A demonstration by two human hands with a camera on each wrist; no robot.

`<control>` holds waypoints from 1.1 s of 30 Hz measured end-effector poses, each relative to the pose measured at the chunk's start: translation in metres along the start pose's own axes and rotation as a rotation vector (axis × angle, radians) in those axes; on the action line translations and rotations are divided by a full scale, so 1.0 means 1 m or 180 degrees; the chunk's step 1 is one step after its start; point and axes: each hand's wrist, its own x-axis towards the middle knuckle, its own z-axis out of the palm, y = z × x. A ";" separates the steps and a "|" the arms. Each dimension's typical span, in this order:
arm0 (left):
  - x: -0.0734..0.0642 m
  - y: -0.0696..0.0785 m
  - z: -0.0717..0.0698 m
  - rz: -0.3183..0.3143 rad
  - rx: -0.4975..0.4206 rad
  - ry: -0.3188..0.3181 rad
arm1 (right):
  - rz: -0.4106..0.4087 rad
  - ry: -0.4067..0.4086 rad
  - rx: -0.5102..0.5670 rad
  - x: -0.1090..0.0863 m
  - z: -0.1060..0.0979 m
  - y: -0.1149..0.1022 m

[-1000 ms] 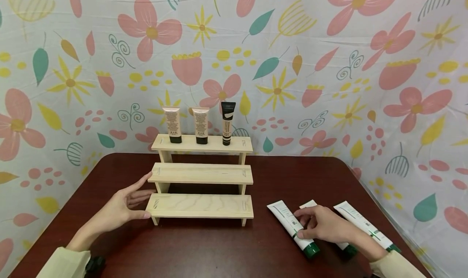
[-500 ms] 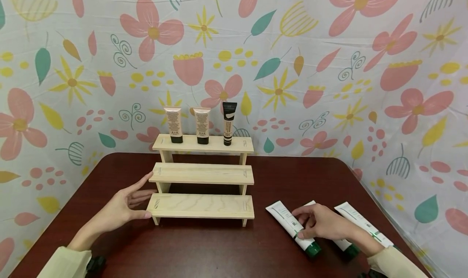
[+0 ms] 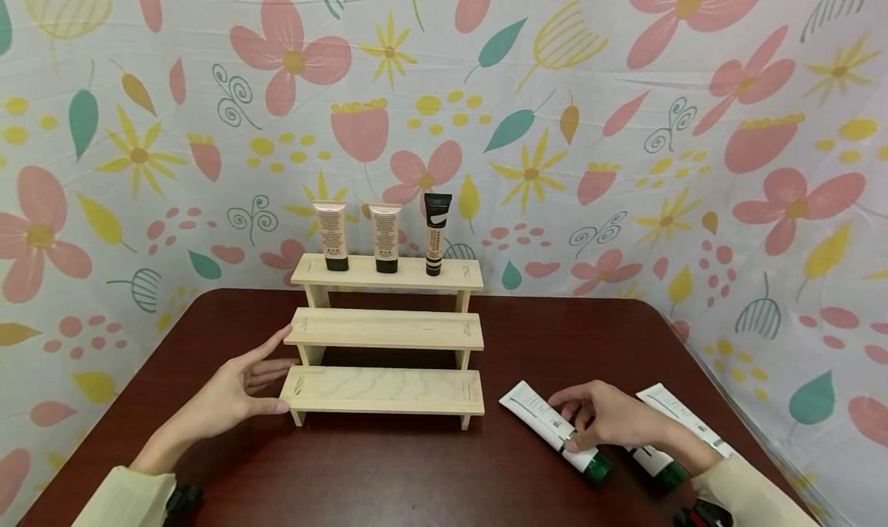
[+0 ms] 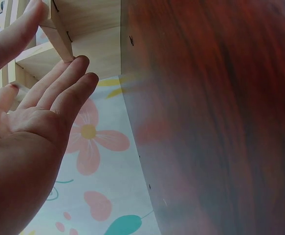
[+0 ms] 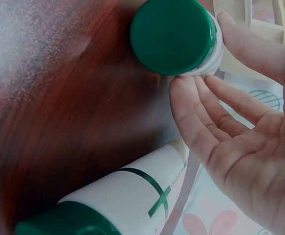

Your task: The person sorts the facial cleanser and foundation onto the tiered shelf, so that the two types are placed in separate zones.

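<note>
Straight fingers of my left hand [image 3: 232, 392] touch the left side of a three-step wooden stand [image 3: 381, 392], with the thumb at the lowest shelf and the index finger at the middle one. The left wrist view shows this left hand [image 4: 39, 117] with fingers extended against the wood. My right hand [image 3: 613, 415] pinches a white tube with a green cap [image 3: 548, 421] between thumb and fingers. Seen from the right wrist, the tube's green cap [image 5: 171, 36] faces the camera, and the right hand [image 5: 250, 132] grips its sides.
A second white tube [image 3: 650, 459] lies partly hidden under the right hand. Another white tube [image 3: 683, 413] lies farther right. On the top shelf stand two beige tubes with black caps [image 3: 331, 234] [image 3: 385, 236] and a slimmer black-and-beige tube [image 3: 435, 238]. Patterned cloth [image 3: 444, 80] hangs behind.
My right hand has moved slightly left and up with the tube, whose far end has swung a little left. The left hand stays at the stand; the head view has shifted slightly.
</note>
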 end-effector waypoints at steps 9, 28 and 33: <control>0.001 0.000 -0.001 -0.0004 0.0027 0.0007 | -0.0168 -0.0201 0.0127 0.001 -0.006 0.004; 0.001 0.000 -0.001 -0.0005 0.0084 0.0009 | -0.0082 -0.0527 -0.0031 0.011 -0.010 0.001; 0.001 0.000 -0.001 -0.0010 0.0071 0.0002 | -0.0055 -0.0561 0.0102 0.012 -0.008 0.003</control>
